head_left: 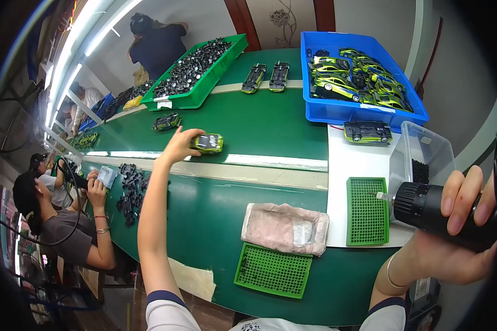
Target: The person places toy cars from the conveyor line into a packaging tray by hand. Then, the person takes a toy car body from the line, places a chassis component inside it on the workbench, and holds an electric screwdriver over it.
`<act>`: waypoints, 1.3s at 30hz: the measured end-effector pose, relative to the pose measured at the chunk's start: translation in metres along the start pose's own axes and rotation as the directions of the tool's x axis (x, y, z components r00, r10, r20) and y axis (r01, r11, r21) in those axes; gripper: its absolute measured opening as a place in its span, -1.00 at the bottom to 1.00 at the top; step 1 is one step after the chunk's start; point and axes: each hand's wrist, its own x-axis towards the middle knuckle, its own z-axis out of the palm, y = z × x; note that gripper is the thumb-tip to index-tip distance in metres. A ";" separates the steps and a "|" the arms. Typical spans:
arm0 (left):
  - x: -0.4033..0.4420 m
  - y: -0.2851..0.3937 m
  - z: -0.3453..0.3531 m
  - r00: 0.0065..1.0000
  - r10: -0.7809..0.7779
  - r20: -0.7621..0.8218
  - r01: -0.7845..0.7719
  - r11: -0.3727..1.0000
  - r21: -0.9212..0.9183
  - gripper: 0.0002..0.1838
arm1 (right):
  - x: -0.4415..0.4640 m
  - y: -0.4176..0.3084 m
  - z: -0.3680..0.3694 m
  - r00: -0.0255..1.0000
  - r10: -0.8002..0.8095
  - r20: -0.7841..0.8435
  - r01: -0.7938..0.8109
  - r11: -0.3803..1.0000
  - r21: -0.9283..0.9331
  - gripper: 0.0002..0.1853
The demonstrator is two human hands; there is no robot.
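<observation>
My left hand [181,145] stretches out over the green table and grips a yellow-green toy car [211,143] by its end. Just beyond it lies another toy car [167,122], dark underside up. In my right hand [458,243] is a black cordless screwdriver [425,203], its bit pointing left over a green perforated screw tray [366,220]. A second green screw tray [273,271] sits nearer me, against a folded pinkish cloth [270,223].
A blue bin [364,108] of toy cars stands back right, a green bin [204,88] of black parts back left. One upturned car [367,132] lies beside a clear plastic box [433,144]. Black parts [130,193] are piled near a co-worker [66,226] at left.
</observation>
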 end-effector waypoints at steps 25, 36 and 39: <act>-0.029 0.212 -0.013 0.862 0.223 -0.455 -0.303 -0.492 -0.816 -0.15 | -0.031 0.056 0.039 0.584 0.681 0.442 -0.568 0.732 -0.377 -0.47; -0.027 0.212 -0.019 0.851 0.235 -0.470 -0.264 -0.583 -0.768 -0.07 | -0.024 0.049 0.039 0.481 0.752 0.451 -0.736 0.626 -0.259 -0.52; -0.030 0.216 -0.019 0.872 0.197 -0.449 -0.281 -0.550 -0.787 -0.07 | -0.027 0.052 0.038 0.438 0.735 0.518 -0.757 0.612 -0.229 -0.53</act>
